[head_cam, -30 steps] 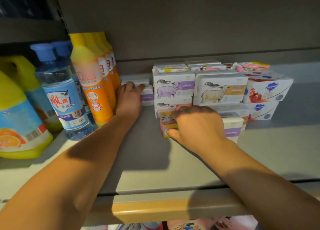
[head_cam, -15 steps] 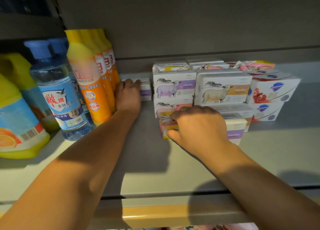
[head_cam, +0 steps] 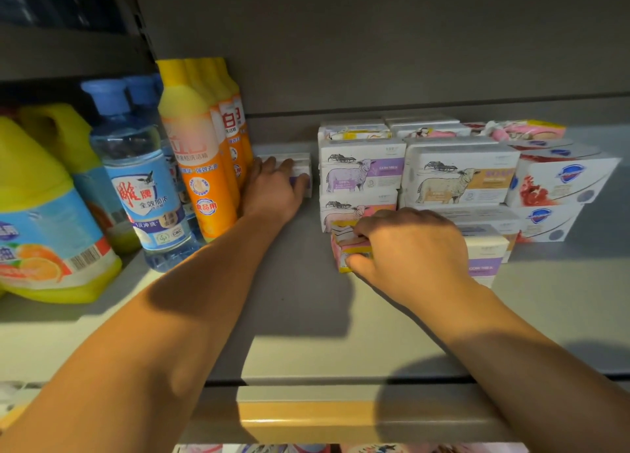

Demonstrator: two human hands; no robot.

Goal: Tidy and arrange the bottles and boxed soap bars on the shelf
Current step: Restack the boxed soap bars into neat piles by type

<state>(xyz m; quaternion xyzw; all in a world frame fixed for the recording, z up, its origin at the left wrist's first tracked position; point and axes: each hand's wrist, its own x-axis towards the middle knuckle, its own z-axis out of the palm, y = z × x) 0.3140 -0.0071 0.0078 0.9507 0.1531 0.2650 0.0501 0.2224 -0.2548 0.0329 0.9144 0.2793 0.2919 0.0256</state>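
My left hand [head_cam: 272, 190] lies over a white and purple soap box [head_cam: 300, 167] deep on the shelf, thumb curled round its right end, just right of the orange bottles [head_cam: 201, 166]. My right hand [head_cam: 409, 248] grips a small pink and yellow soap box [head_cam: 344, 244] at the front of the soap stack. Behind it stand stacked white boxes with a sheep picture [head_cam: 361, 169], tan-labelled sheep boxes [head_cam: 460, 176] and white boxes with a blue shield [head_cam: 562, 183]. A purple-labelled box [head_cam: 484, 265] sits partly hidden by my right hand.
Blue-capped clear bottles [head_cam: 136, 166] and big yellow jugs [head_cam: 41, 214] fill the left end of the grey shelf [head_cam: 306, 333]. A yellow price strip [head_cam: 324, 418] runs along the front edge. More pink packs [head_cam: 525, 132] lie on top at the back.
My left hand has closed further over the white and purple box, thumb now round its right end. My right hand keeps its grip on the pink and yellow box.
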